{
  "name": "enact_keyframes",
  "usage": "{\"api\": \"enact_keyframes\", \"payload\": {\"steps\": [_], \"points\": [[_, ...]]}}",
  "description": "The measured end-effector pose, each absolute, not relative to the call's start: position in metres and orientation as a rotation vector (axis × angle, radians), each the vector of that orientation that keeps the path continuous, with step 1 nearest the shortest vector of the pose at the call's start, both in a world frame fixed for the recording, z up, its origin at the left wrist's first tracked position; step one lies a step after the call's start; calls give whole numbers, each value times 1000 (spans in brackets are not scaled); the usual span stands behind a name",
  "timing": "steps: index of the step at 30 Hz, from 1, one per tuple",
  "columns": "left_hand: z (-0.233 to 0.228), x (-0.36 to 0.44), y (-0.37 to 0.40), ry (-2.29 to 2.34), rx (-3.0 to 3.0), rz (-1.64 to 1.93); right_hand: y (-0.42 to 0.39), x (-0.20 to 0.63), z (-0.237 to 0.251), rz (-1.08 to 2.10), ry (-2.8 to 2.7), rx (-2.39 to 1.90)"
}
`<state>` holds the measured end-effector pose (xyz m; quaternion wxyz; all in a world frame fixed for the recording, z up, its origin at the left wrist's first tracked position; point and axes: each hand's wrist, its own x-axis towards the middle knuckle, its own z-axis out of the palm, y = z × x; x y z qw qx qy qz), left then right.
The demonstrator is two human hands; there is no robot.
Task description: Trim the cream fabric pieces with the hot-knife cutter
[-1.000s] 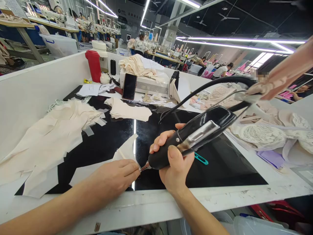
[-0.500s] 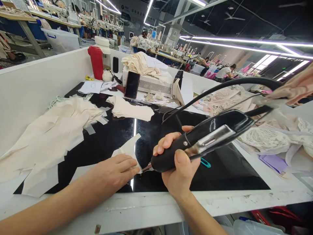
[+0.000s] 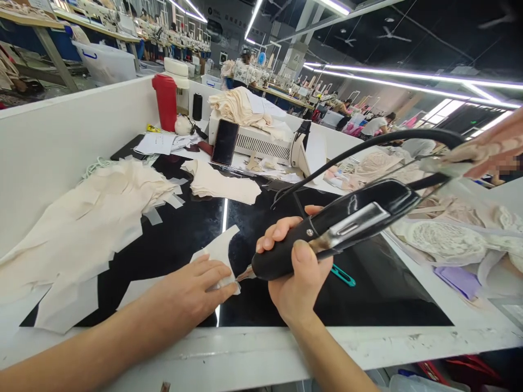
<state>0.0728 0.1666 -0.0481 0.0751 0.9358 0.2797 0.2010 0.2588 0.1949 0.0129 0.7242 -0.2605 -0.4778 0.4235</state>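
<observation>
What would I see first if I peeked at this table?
First, the big black handheld tool in the middle, gripped by the right hand, its metal tip against a small white fabric piece. The left hand presses that piece flat on the shiny black tabletop. Next, the heap of cream fabric pieces on the left, and the red bottle at the back.

fabric piece [image 3: 218, 253] left of tool [image 3: 327, 231]

We see bare black desk [image 3: 368, 294] open right of the tool; cream fabric pile [image 3: 81, 228] crowds the left; a folded stack [image 3: 223, 185] and white machine [image 3: 257, 142] block the back; teal clip [image 3: 342, 276] lies nearby.
</observation>
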Motion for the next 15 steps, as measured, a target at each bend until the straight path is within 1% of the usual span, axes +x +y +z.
{"api": "enact_keyframes", "payload": {"steps": [15], "points": [[-55, 74, 164, 974, 2843, 643, 205, 250, 16, 918, -1053, -626]]}}
